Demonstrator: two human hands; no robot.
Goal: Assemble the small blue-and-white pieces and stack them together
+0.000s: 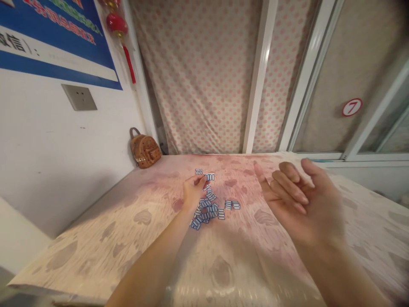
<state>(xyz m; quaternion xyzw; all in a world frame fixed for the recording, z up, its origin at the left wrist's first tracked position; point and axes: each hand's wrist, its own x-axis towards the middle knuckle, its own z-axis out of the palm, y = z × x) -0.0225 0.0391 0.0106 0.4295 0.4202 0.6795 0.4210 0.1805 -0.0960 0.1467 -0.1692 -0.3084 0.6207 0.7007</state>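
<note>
My left hand [193,190] reaches to the far middle of the table, thumb and fingers pinched at the edge of a small flat piece with white and blue stripes [210,177]. Just beyond it lies a similar white striped piece [198,171]. Nearer to me, a loose pile of blue-and-white striped pieces [209,209] is heaped beside my left wrist. Two more such pieces [232,204] sit right of the pile. My right hand [297,200] is raised above the table, palm up, little finger stretched out, other fingers loosely bent and thumb apart. It holds nothing and is slightly blurred.
A patterned cloth [140,217] covers the table. A small brown backpack [145,148] stands at the far left corner against the wall. A dotted curtain [204,76] and white-framed windows [262,76] rise behind the table. A red lantern ornament [117,24] hangs at left.
</note>
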